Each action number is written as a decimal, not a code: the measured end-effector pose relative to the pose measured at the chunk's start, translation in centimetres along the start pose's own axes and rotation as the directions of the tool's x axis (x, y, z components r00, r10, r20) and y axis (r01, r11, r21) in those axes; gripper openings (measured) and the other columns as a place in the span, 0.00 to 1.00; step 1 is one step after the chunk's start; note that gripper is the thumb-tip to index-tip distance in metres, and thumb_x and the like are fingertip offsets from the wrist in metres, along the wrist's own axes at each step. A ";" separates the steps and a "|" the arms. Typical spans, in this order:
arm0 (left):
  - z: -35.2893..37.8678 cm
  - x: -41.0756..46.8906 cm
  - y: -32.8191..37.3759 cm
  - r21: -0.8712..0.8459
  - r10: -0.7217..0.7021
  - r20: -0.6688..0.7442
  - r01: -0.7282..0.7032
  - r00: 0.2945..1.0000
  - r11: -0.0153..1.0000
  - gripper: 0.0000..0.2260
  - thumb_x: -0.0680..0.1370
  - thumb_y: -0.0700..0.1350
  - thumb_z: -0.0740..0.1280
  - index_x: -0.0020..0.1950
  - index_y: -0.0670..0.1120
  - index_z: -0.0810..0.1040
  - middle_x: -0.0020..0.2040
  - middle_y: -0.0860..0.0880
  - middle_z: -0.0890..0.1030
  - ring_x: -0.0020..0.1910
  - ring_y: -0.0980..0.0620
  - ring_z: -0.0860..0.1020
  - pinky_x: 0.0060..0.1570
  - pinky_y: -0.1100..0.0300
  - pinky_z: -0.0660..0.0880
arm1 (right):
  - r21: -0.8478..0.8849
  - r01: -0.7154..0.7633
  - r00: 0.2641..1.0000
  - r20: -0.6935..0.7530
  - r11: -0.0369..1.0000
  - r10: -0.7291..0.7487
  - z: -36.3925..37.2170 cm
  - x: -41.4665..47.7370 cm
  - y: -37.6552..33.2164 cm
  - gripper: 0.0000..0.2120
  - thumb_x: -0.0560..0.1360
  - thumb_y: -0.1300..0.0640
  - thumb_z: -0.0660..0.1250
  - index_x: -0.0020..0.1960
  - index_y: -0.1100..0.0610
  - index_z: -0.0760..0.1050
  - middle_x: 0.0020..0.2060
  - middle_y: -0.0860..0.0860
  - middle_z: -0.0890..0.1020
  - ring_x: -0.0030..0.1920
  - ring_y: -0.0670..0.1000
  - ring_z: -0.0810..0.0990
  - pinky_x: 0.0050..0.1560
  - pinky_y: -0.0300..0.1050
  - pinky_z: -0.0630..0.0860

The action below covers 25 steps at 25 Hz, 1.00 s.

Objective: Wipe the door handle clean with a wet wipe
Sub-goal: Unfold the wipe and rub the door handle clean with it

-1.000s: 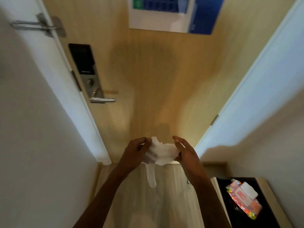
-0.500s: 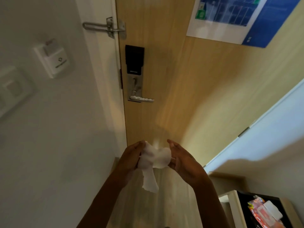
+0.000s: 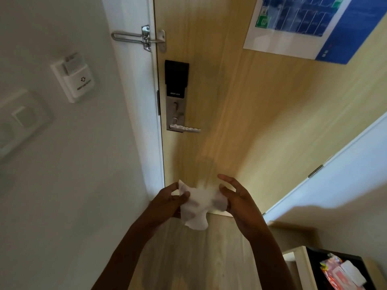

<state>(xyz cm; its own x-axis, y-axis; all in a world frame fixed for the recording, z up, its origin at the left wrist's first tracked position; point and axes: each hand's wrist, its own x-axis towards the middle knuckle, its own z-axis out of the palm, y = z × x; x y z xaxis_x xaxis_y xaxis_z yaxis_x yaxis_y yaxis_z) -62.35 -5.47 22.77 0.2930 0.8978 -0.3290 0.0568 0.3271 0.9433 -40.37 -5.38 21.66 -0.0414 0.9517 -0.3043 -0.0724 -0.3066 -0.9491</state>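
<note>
A white wet wipe (image 3: 199,204) is stretched between both hands, low in front of the wooden door (image 3: 230,122). My left hand (image 3: 167,201) pinches its left edge between thumb and fingers. My right hand (image 3: 236,197) grips its right edge, with the upper fingers spread. The silver lever door handle (image 3: 185,128) sticks out to the right from a metal lock plate under a black smart-lock panel (image 3: 176,78). The handle is well above the hands and apart from the wipe.
A swing-bar door guard (image 3: 144,38) is mounted above the lock. A key-card holder (image 3: 75,78) and switches (image 3: 23,118) are on the left wall. A blue-and-white notice (image 3: 303,24) hangs on the door. A wet-wipe pack (image 3: 341,273) lies on a black surface at bottom right.
The view has swung and moved closer to the door, so the handle is nearer the centre. The wipe's hanging tail has been gathered up and it is spread wider between the hands.
</note>
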 end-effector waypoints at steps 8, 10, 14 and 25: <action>0.9 0.6 -0.7 -0.010 0.013 -0.138 -0.015 0.990 1.000 0.15 0.80 0.53 0.60 0.59 0.45 0.75 0.52 0.43 0.83 0.48 0.45 0.84 0.47 0.44 0.82 | -0.028 -0.088 0.961 0.263 0.996 0.092 -1.7 -1.2 0.0 0.30 0.68 0.53 0.77 0.67 0.47 0.70 0.50 0.59 0.85 0.53 0.57 0.84 0.51 0.46 0.80; 0.9 0.7 -0.9 0.050 -0.007 -0.166 0.016 0.986 0.999 0.18 0.77 0.57 0.61 0.60 0.47 0.73 0.54 0.45 0.82 0.48 0.47 0.84 0.45 0.48 0.83 | -0.080 -0.043 0.979 0.198 0.996 0.058 -1.8 -1.1 -0.5 0.24 0.72 0.53 0.74 0.65 0.46 0.72 0.47 0.57 0.86 0.50 0.56 0.84 0.51 0.47 0.81; 1.5 0.3 -1.1 0.189 0.011 -0.093 0.006 0.996 0.982 0.22 0.68 0.59 0.72 0.57 0.56 0.70 0.52 0.50 0.81 0.43 0.54 0.84 0.36 0.63 0.81 | -0.148 -0.013 0.998 0.058 0.989 0.021 -1.6 -1.1 -0.7 0.12 0.77 0.54 0.69 0.58 0.42 0.77 0.46 0.50 0.87 0.48 0.52 0.85 0.45 0.46 0.82; 2.4 -0.6 -1.4 0.378 0.191 -0.185 -0.110 0.964 0.919 0.24 0.65 0.52 0.79 0.59 0.55 0.79 0.46 0.52 0.86 0.45 0.55 0.84 0.50 0.55 0.82 | -0.202 0.072 0.995 0.086 0.977 -0.056 -4.6 -1.2 -0.1 0.08 0.74 0.58 0.71 0.51 0.47 0.83 0.42 0.50 0.87 0.45 0.51 0.86 0.48 0.51 0.83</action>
<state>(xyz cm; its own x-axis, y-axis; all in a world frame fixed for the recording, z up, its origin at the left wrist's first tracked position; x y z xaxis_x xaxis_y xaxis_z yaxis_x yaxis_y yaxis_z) -60.34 -7.13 21.77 0.1170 0.9824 -0.1454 0.3808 0.0908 0.9202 -35.77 -6.40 21.75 -0.1228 0.9623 -0.2427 0.1275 -0.2272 -0.9655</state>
